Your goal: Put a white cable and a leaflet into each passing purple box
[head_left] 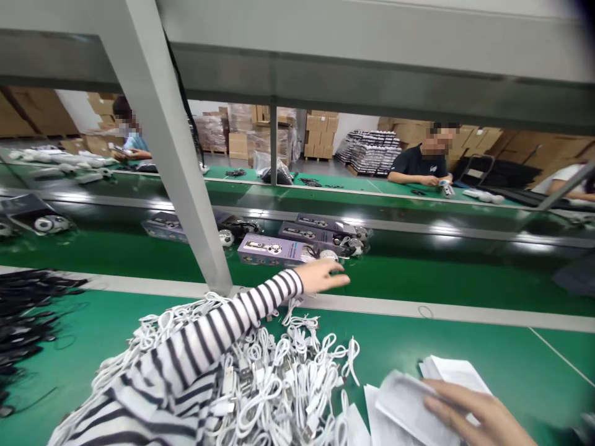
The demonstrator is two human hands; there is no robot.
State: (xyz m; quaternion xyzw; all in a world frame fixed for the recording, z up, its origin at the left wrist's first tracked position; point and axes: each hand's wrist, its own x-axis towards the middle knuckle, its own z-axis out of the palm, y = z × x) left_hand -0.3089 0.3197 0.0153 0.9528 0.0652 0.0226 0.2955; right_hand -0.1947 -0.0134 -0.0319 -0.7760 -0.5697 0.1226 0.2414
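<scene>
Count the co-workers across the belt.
3: one in a light blue shirt far left, one in a dark T-shirt right of centre, one in white at the right edge. Others may be hidden.

Conveyor belt (455, 279) passable rightward; grey post (174, 155) obstructs leftward.

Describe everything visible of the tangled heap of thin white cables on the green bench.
The tangled heap of thin white cables lies on the green bench top, near the lower middle of the view. The cables look like smooth rubbery plastic, loosely looped, with small white rectangular plugs showing among the coils. A striped black-and-white sleeve lies across its left side, and white paper sheets sit against its right edge. Loops reach the bench's far edge.
</scene>
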